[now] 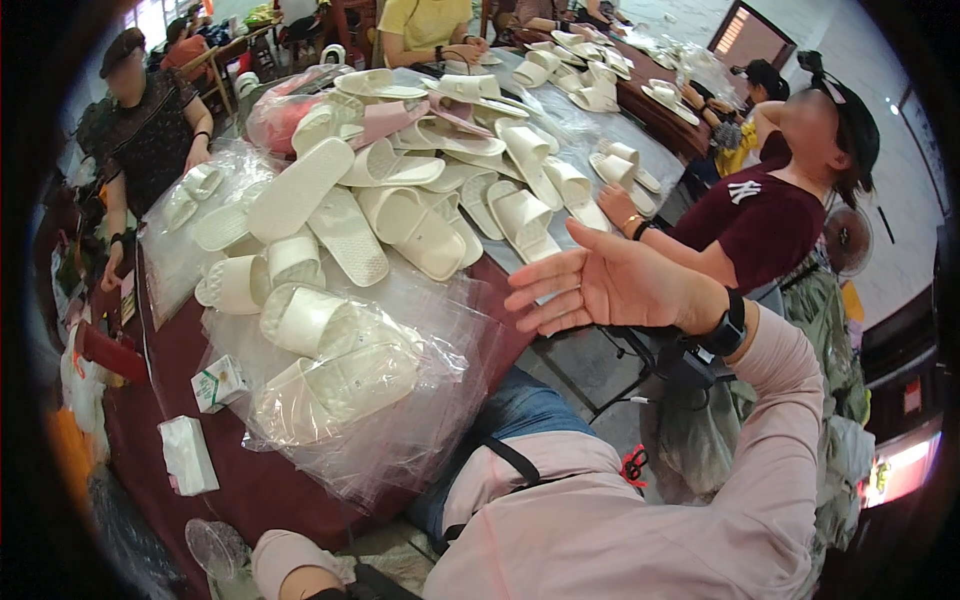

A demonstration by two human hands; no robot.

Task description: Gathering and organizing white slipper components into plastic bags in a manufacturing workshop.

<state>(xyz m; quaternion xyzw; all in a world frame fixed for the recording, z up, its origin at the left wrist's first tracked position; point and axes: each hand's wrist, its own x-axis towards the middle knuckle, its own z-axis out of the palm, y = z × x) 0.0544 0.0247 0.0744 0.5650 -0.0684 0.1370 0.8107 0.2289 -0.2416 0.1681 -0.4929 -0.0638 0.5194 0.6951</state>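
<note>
We count two cream slide slippers (307,318) lying side by side on the near part of the tabletop (250,485), with shiny clear film over at least part of them. Beneath them spreads a loose stack of flat, crinkled plastic bags (400,465) (too many layers for us to number).

The right hand (610,285) is raised beside the tabletop, palm showing, its four fingers extended and the thumb lifted above them. The left hand lies out of view, so we cannot tell its state; its pale sleeve (285,560) shows at the lower edge.

Just beyond the pair rises a heap of cream slides (415,225), well over a dozen by our count, with broad smooth straps and textured footbeds. Two lie strap-down, showing long oval soles (300,190), and two pink slides (392,122) sit among the cream ones.

Left of the bags we find one small white-and-green box (218,384) and one soft white packet (188,455). Three people stay close around the heap: one in a dark dotted top (150,130), one in yellow (425,30), one in maroon (760,210).
</note>
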